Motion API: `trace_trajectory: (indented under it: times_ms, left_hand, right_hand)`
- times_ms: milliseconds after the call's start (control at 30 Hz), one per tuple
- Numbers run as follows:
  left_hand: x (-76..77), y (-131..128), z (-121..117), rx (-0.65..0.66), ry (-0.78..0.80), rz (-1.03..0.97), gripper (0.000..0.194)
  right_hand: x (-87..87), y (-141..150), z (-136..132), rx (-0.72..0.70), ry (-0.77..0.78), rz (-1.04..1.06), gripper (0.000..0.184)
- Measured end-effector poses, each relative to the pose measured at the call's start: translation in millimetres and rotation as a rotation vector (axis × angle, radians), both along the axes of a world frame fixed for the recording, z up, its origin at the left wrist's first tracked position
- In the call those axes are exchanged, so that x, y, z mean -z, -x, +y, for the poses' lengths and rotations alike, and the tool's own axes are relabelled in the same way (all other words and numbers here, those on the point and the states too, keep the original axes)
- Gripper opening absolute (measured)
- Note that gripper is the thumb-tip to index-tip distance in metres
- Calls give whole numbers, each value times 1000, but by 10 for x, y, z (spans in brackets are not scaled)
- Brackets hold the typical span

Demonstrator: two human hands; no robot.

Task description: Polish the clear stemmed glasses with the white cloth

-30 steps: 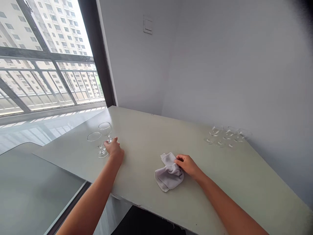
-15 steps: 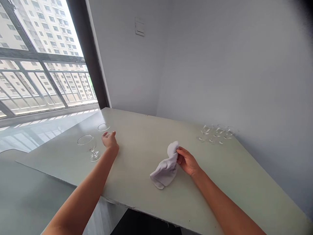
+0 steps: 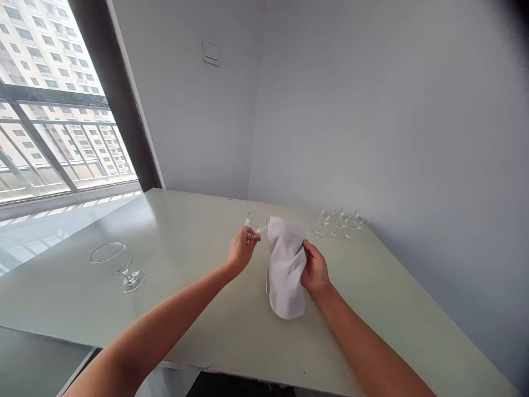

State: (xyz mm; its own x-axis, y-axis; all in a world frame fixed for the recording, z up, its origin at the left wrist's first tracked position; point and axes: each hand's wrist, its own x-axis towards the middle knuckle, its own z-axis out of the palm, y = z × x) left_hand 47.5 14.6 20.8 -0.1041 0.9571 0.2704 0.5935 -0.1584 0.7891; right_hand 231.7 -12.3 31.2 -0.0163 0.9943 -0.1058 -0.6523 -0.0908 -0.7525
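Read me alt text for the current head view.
A person's left hand holds a glass near a pale cloth in the right hand, above a table. One stemmed glass stands at left, more glasses near the wall.

And here on the left of the pale cloth (image 3: 286, 267) we see the left hand (image 3: 241, 251), completely bare, running into a narrow wrist and a smooth left forearm (image 3: 182, 309) that broadens steadily toward the elbow. Over to the cloth's right, we find the match: a bare right hand (image 3: 314, 271), slim fingers, then a right forearm (image 3: 363, 336) thickening the same gradual way. Both arms show bare right out of our view. The fingernails are too small for us to read.
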Motion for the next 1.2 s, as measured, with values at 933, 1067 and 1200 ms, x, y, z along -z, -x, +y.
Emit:
trace_trajectory:
  times_ms: [933, 1067, 1200]
  left_hand:
    - [293, 5, -156, 121, -635, 845, 33]
    - [222, 12, -166, 184, -702, 846, 37]
    - [127, 49, -170, 288, -590, 768, 34]
  right_hand:
    - [232, 204, -138, -375, -282, -652, 26]
    - [213, 143, -50, -369, -143, -422, 26]
    - [162, 100, -41, -389, -165, -433, 28]
